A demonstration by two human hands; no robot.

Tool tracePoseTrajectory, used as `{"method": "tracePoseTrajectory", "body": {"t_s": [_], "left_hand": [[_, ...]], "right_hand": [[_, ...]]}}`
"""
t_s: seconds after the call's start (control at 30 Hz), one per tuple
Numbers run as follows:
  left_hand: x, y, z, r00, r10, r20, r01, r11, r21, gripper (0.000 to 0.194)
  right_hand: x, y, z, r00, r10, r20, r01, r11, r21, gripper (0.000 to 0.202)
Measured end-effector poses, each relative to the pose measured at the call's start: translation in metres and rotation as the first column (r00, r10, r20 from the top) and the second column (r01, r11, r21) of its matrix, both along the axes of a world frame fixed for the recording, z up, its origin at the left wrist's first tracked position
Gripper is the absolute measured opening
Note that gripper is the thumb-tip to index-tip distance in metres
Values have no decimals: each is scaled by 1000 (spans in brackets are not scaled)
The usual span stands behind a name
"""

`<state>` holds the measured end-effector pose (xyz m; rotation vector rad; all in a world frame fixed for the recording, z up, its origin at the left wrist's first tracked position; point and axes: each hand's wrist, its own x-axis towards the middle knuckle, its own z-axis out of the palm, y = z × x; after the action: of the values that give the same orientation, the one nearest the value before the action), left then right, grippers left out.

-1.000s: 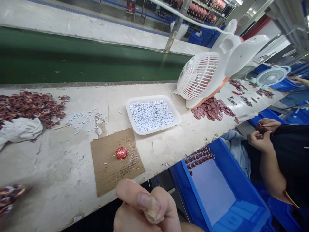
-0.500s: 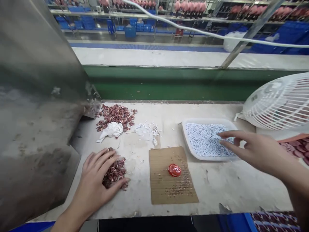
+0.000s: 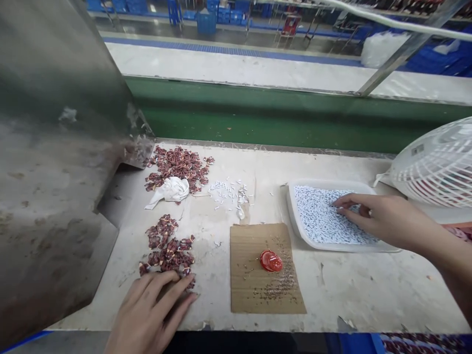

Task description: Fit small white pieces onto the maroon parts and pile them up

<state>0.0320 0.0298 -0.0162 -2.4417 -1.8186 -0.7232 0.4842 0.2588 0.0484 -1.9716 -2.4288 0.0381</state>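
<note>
Left hand [image 3: 149, 314] is lying flat with fingers spread at the counter's [image 3: 368, 290] near edge, fingertips touching the nearer heap of dark red pieces [image 3: 167, 248]. Right hand [image 3: 383, 223] is reaching into the white tray [image 3: 295, 223] toward the right edge, fingers loosely apart and resting on the small white pieces [image 3: 317, 219]. Between both hands a red disc [image 3: 271, 260] is sitting on the cardboard sheet [image 3: 247, 290].

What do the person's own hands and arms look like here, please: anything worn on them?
Both the left hand and the right hand are bare: no gloves, rings or watch show. Each forearm is uncovered as far as the picture reaches, with no sleeve in view. The fingernails are short.
</note>
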Motion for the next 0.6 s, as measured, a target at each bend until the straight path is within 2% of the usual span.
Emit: {"method": "tracePoseTrajectory", "body": {"t_s": [0.1, 0.2, 0.37, 0.53, 0.6], "left_hand": [[-1, 5, 0, 999, -49, 11, 49, 999, -16, 25], [-7, 1, 0, 998, -56, 31, 57, 998, -11, 25], [-9, -5, 0, 997, -45, 67, 50, 997, -65, 26], [-8, 1, 4, 993, 20, 115, -6, 992, -123, 31], [-15, -3, -2, 991, 4, 135, 12, 994, -112, 27]], "right_hand": [[0, -1, 6, 999, 16, -28, -17, 999, -50, 42], [5, 0, 10, 999, 21, -42, -25, 996, -82, 43], [17, 4, 8, 995, 63, -79, -76, 982, -171, 32], [21, 5, 3, 991, 64, -114, -81, 986, -147, 31], [21, 3, 5, 990, 58, -128, -75, 989, -130, 30]]}}
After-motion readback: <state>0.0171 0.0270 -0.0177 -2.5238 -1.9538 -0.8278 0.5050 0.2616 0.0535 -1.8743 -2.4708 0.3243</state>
